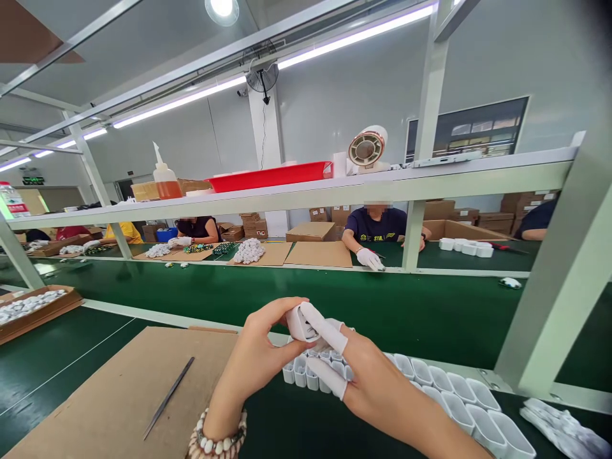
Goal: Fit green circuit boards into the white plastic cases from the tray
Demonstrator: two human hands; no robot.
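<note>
My left hand, with a beaded bracelet at the wrist, grips a small white plastic housing between thumb and fingers. White finger covers sit on some fingers of my right hand, which closes on the same housing from the right. A dark recess shows in the housing's near end; what lies inside is too small to make out. Just below and behind my hands stand rows of white open-topped cups on the green work surface. Tweezers lie on the brown cardboard sheet left of my left hand.
A white shelf crosses ahead, bearing a red tray, a bottle of amber liquid and a small fan. A post rises at right near white gloves. Across the green belt sits a co-worker.
</note>
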